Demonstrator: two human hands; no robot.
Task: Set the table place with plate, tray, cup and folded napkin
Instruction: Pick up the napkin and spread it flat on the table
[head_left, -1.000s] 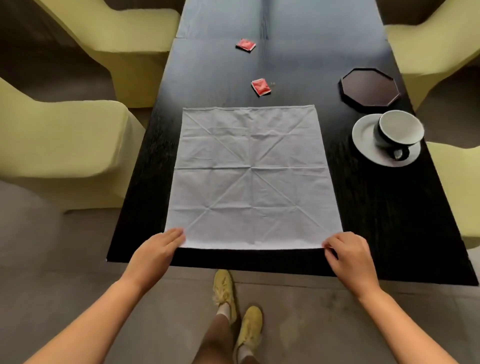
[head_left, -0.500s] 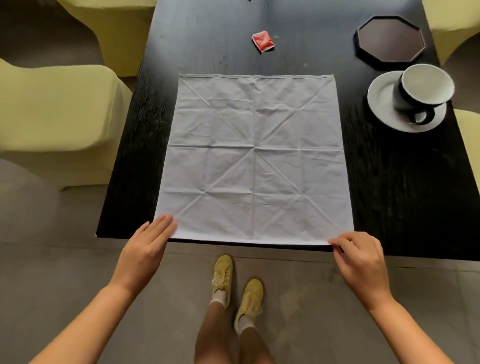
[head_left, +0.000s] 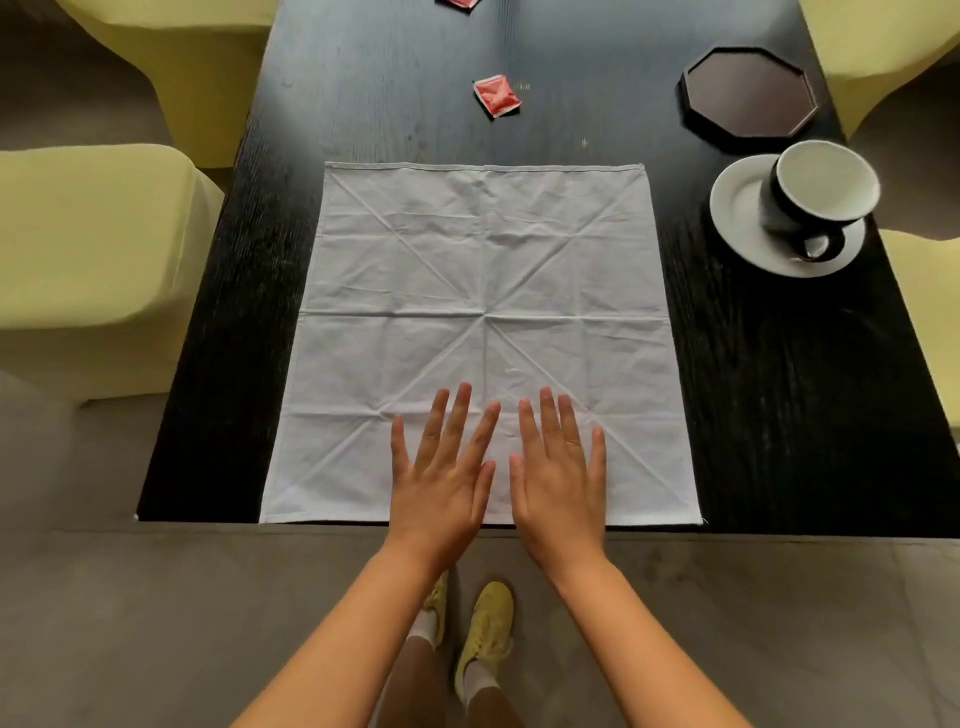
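I see the black bench (head_left: 779, 395) filling most of my view, with pale yellow chairs (head_left: 88, 249) along both long sides. The white napkin (head_left: 483, 291) lies unfolded and flat on it, creased in a star of old fold lines, its near edge right at the bench's near edge. Both of my hands rest palm-down on the near middle of the cloth, side by side and nearly touching: my left hand (head_left: 441, 483) has its fingers spread flat, and my right hand (head_left: 561, 483) likewise lies flat with fingers extended, neither one gripping anything. To the right of the napkin, well clear of it, the white plate (head_left: 737, 208) carries the dark cup (head_left: 815, 197), which has a white inside and its handle turned toward me. Just beyond that sits the dark octagonal tray (head_left: 748, 93), near the plate but apart from it. Past the napkin's far edge lies a small red packet (head_left: 496, 96), and a second red packet (head_left: 460, 3) is cut off at the top of the view. Below the bench edge I see yellow shoes (head_left: 488, 623) on the grey floor.
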